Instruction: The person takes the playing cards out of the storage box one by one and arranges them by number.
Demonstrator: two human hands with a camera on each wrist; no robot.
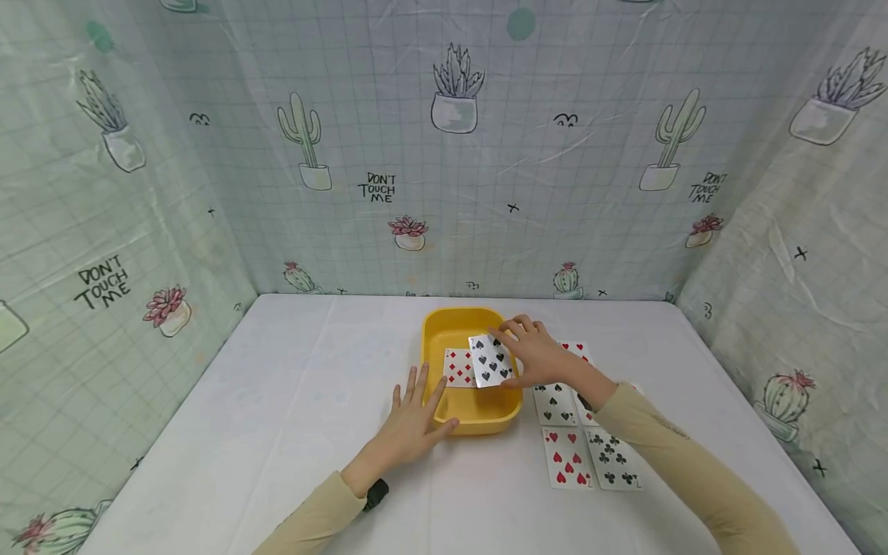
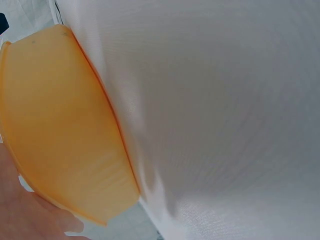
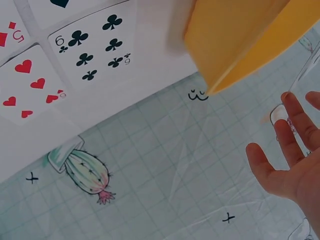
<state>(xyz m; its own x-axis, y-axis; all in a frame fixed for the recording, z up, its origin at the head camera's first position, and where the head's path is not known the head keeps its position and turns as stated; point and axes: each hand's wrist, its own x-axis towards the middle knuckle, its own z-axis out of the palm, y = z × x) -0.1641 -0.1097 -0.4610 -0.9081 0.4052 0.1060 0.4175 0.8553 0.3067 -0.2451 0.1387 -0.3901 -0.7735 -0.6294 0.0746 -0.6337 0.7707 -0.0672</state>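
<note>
A yellow tray [image 1: 479, 412] sits mid-table with a diamonds card [image 1: 458, 368] lying in it. A spades card [image 1: 489, 361] lies tilted on top of that card. My right hand [image 1: 530, 351] reaches over the tray's right side, its straight, spread fingers at the spades card's right edge. The right wrist view shows this hand [image 3: 292, 170] with fingers straight and nothing pinched, under the tray's corner [image 3: 240, 35]. My left hand [image 1: 416, 420] lies flat on the table, fingers and thumb against the tray's near left corner. In the left wrist view the palm [image 2: 30, 215] is beside the tray [image 2: 60, 125].
Face-up cards lie in rows right of the tray: a black-suited card [image 1: 555, 403], a hearts card [image 1: 569, 457], a six of clubs [image 1: 612, 460] [image 3: 95, 47], and another red card [image 1: 577, 349] behind my hand. White table [image 1: 291, 385], cactus-print cloth walls [image 1: 444, 154] on three sides.
</note>
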